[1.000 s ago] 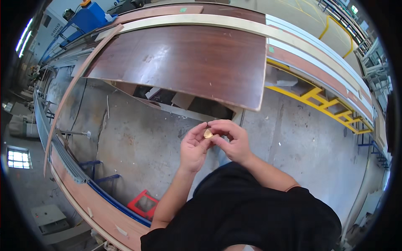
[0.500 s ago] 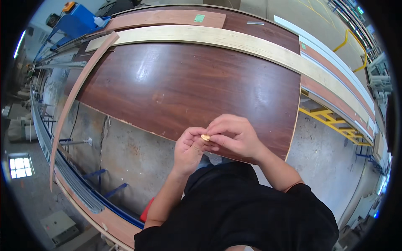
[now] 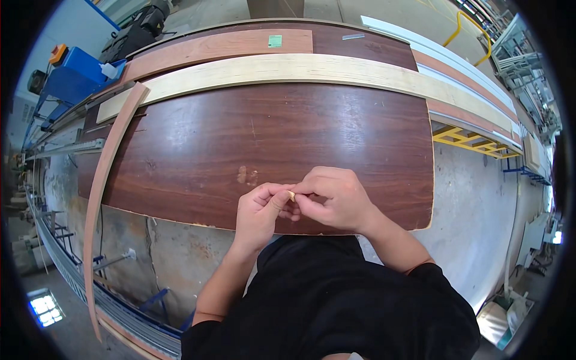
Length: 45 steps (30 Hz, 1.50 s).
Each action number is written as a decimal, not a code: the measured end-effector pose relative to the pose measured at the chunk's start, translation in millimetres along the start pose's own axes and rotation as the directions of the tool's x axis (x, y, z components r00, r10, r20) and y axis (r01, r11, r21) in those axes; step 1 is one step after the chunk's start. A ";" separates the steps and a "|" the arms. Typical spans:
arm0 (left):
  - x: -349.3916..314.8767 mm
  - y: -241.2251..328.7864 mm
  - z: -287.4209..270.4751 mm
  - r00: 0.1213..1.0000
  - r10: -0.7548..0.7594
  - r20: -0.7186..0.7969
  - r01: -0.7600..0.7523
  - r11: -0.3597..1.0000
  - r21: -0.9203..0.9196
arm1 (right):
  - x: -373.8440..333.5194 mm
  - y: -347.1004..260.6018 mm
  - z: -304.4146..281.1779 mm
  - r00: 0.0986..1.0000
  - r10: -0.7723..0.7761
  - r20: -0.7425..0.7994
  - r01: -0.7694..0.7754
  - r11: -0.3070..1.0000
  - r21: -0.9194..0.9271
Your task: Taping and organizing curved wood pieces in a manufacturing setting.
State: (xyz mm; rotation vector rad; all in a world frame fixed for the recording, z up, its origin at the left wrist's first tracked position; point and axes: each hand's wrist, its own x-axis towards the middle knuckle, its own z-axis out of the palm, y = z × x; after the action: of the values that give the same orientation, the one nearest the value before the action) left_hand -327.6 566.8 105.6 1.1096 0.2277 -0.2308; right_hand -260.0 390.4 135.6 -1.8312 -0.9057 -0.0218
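Note:
Both hands meet over the near edge of the dark brown wooden tabletop. Between their fingertips is a small pale yellow piece, mostly covered by the fingers and too small to name. My left hand pinches it with thumb and forefinger, the other fingers curled beneath. My right hand comes from the other side, its thumb and fingertips closed on the same piece. Just beyond the hands, a light smudge marks the brown surface.
A long pale plank crosses the table's far part. Behind it lies a reddish board with a green label. A narrow strip of wood overhangs the left end. On the right are white boards and a yellow frame.
The view has shifted, so the table sits squarer and lower. My hands stay together at the pale piece, which is more covered by the fingers now.

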 end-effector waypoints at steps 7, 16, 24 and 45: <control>-2.0 5.4 -17.6 0.989 0.147 0.011 -0.147 0.987 0.060 | 5.8 -13.5 14.9 0.973 0.231 -0.002 -0.226 0.955 0.191; -4.3 7.7 -21.2 0.844 0.532 0.060 -0.494 0.731 0.471 | 2.3 -17.3 22.8 0.761 0.609 0.222 -0.620 0.584 0.523; 2.6 27.8 -23.1 0.675 0.617 0.405 -0.668 0.278 0.690 | 1.1 -20.4 23.6 0.815 0.564 0.134 -0.556 0.693 0.460; 1.9 17.8 -40.1 0.897 0.390 0.209 -0.439 0.842 0.314 | 4.6 -19.1 11.2 0.974 -0.224 0.023 0.225 0.962 -0.157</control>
State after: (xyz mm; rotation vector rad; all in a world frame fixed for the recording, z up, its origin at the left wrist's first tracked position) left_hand -323.2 610.3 103.1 1.4662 -0.1927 0.0475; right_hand -272.2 405.2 147.5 -1.8651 -1.1391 -0.2373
